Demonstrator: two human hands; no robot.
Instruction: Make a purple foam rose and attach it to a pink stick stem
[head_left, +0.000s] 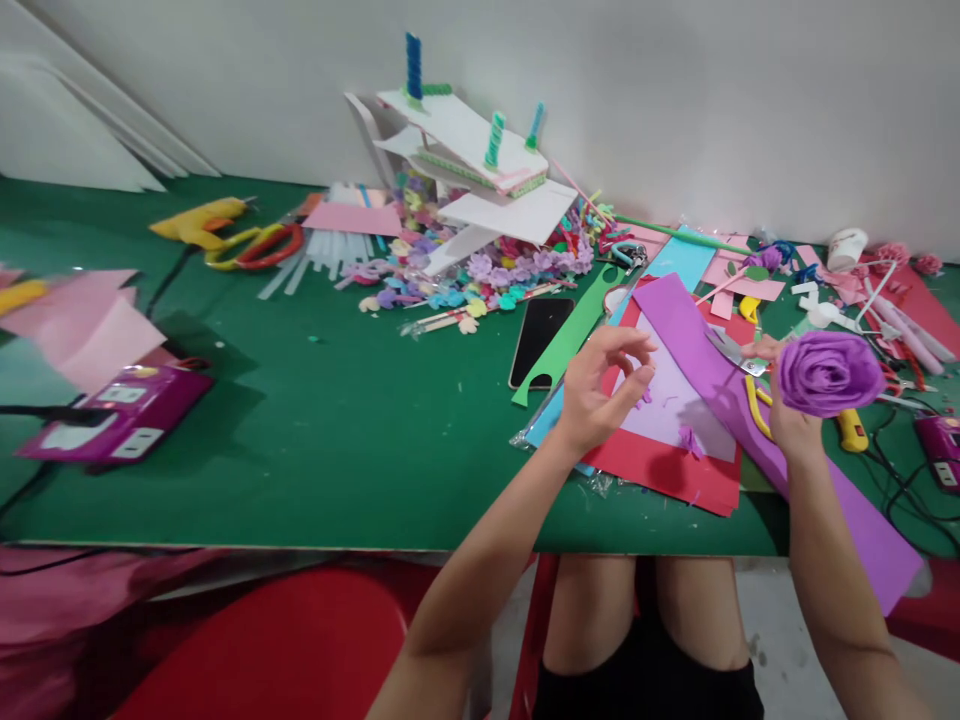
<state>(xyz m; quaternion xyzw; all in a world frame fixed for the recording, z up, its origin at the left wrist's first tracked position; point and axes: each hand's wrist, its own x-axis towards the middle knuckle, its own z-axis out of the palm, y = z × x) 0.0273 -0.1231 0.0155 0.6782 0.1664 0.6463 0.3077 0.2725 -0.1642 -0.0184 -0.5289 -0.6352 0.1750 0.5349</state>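
Observation:
My left hand [604,388] hovers above the stacked sheets, fingers curved and thumb apart from them, with nothing visible between. My right hand [796,428] is closed around the base of a purple paper rose [829,374], whose bloom hides part of the palm and fingers. Right beside that hand, scissors with yellow handles [759,408] lie over a long purple strip [694,345], which runs diagonally and hangs past the table's front edge. Beneath are a lilac sheet [675,405] with small purple scraps [690,440] and red sheets [660,475].
A phone [541,340] and a green cut-out strip [574,335] lie left of the sheets. Behind are piled small flowers [487,268] and a white board model [472,150]. A yellow glue gun [196,222] and purple power strip [120,415] sit leftward; cables [900,490] lie right.

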